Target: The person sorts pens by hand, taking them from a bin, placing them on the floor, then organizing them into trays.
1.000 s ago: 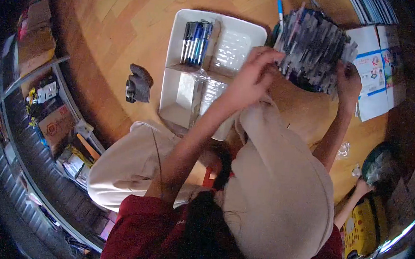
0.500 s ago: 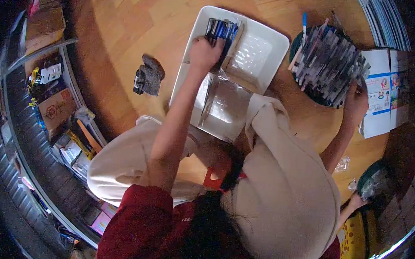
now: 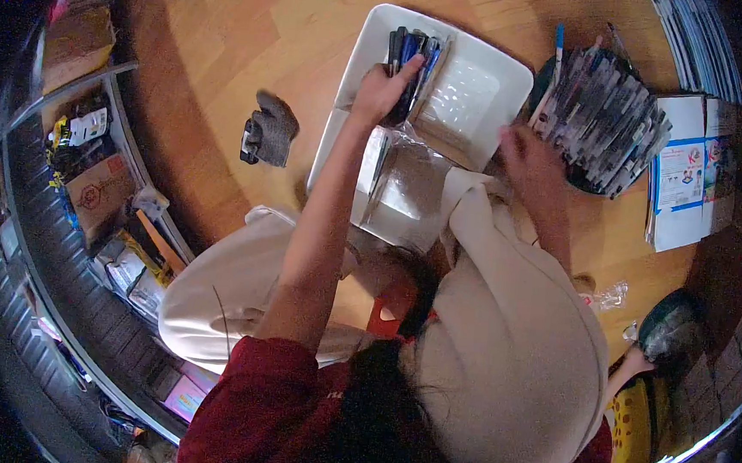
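My left hand (image 3: 382, 93) is in the upper left compartment of a white divided tray (image 3: 508, 76). Its fingers are closed around a bundle of dark and blue pens (image 3: 411, 47), with the thumb lying across them. My right hand (image 3: 527, 156) is over the tray's right edge, smeared by motion, so its fingers do not show clearly. To the right of it, a big heap of pens (image 3: 602, 119) in grey, clear and black fills a dark round container. Clear plastic wrap (image 3: 408, 133) lies near the tray's middle divider.
A dark grey glove-like object (image 3: 270, 130) lies on the wooden floor left of the tray. On the right are a white and blue box (image 3: 680, 180) and a stack of booklets (image 3: 698, 44). Shelves with boxes (image 3: 103, 191) line the left. A yellow spotted bag (image 3: 632, 430) sits low right.
My right hand has left the far side of the pen heap and moved left to the tray's edge. My left hand has shifted slightly, its thumb now stretched over the pens.
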Motion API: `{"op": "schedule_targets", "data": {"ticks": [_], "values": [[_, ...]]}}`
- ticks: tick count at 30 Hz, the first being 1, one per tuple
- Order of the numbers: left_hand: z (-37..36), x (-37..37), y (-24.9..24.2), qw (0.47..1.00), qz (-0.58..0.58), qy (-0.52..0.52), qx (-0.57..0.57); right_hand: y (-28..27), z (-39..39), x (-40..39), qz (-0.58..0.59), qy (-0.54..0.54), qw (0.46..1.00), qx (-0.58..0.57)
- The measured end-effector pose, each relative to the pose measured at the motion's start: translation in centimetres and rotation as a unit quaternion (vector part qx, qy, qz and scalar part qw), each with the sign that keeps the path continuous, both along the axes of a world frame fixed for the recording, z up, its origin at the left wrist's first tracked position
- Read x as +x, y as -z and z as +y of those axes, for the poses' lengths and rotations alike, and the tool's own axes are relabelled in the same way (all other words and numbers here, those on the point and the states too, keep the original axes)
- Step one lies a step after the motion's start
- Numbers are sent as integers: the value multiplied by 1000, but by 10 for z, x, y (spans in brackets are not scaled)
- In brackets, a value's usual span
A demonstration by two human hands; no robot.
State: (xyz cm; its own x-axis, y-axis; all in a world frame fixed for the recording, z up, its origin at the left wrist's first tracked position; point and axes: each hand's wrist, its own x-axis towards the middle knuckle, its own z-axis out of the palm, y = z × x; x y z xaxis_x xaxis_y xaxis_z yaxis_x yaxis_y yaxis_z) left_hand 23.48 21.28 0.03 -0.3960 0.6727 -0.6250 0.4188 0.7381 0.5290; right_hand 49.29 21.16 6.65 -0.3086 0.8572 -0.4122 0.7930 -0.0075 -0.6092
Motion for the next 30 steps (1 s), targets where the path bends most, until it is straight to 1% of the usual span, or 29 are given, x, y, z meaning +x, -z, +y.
{"op": "schedule_targets", "data": {"ticks": [1, 3, 4, 6, 8, 10, 13, 16, 19, 21, 23, 25, 28, 30], "values": [[2, 3, -12, 1000, -18, -2, -10, 8, -6, -7, -55, -45, 996, -44], [3, 6, -32, 998, -51, -5, -27, 24, -21, -16, -18, 0, 1000, -14], [3, 4, -29, 998, -38, 15, -46, 31, -28, -19, 1, 23, 1000, 1], [6, 1, -22, 995, -14, 57, -85, 49, -34, -23, 9, 21, 1000, 2], [5, 1, -18, 997, -30, 52, -56, 59, -35, -22, 18, 26, 999, -22], [2, 1, -19, 997, -38, 44, -42, 60, -35, -26, 29, 33, 996, -73], [5, 1, -30, 995, -26, 71, -59, 61, -38, -28, 50, 29, 998, 11], [10, -11, -13, 992, -66, 79, -72, 38, -31, -30, 16, 25, 998, -49], [12, -16, 12, 991, -49, 110, -57, 58, -37, -25, 50, 34, 996, -70], [14, -13, -6, 985, -78, 135, -75, 79, -43, -15, 17, -58, 998, 19], [15, -13, -10, 980, -94, 149, -88, 79, -43, -16, 12, -59, 998, 27], [16, -18, 0, 979, -98, 151, -94, 64, -39, -25, 33, 30, 998, -46], [16, -24, 6, 981, -123, 129, -81, 62, -38, -26, 20, 31, 997, -61], [16, -26, -1, 980, -109, 144, -85, 61, -36, -27, 26, 21, 998, -55]]}}
